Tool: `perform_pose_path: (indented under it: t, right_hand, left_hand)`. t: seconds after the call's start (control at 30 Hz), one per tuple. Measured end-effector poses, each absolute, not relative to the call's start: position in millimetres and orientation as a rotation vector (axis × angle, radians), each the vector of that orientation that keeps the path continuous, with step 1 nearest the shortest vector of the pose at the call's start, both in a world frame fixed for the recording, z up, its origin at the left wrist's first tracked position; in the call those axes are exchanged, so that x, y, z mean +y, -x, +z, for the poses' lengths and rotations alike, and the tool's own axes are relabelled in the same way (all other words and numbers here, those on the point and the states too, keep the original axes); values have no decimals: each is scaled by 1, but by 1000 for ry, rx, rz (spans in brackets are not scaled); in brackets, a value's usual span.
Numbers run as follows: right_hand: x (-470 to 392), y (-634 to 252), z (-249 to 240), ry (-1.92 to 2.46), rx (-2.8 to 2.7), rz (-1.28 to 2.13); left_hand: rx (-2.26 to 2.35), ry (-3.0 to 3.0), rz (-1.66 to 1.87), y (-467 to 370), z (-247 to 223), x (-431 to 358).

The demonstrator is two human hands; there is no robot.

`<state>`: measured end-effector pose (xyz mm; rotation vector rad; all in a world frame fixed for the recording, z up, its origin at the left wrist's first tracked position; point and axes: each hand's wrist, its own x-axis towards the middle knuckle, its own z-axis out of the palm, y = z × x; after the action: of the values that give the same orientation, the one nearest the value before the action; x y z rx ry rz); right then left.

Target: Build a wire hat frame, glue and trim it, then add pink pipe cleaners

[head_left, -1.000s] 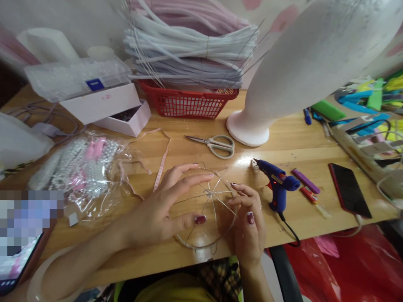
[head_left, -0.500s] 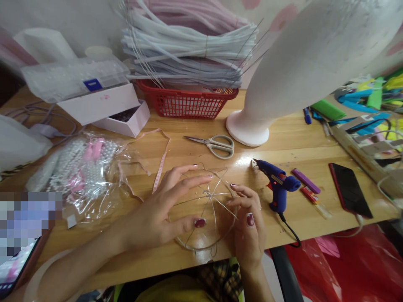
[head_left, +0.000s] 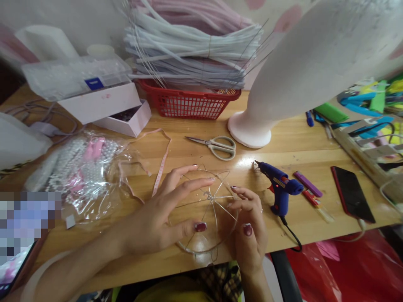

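One wire frame (head_left: 212, 198) lies on one wooden table (head_left: 283, 142), between the person's two hands near the front edge. It has one ring and one hub with several thin spokes (the exact count cannot be told, as the left hand hides part of it). The left hand (head_left: 157, 214) is spread wide over the frame's left side, thumb well apart from the fingers, with nothing clasped. The right hand (head_left: 252, 226) is loosely curled at the ring's right edge; whether its fingers pinch the wire cannot be told. Beyond the frame lie one pair of scissors (head_left: 208, 142) and one measuring tape (head_left: 160, 172). One blue glue gun (head_left: 280, 184) stands right of the right hand. Two phones are in view: one lit phone (head_left: 19, 247) at the left, one dark phone (head_left: 352, 191) at the right.
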<state>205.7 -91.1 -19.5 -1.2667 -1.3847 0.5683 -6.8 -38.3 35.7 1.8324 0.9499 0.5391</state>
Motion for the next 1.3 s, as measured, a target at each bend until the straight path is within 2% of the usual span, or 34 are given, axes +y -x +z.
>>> perform_pose_path:
  t: [1.3]
  right_hand:
    - [-93,-207,-20,1268,-1368,592]
  left_hand:
    - [966,-1829,483,6,41,-38]
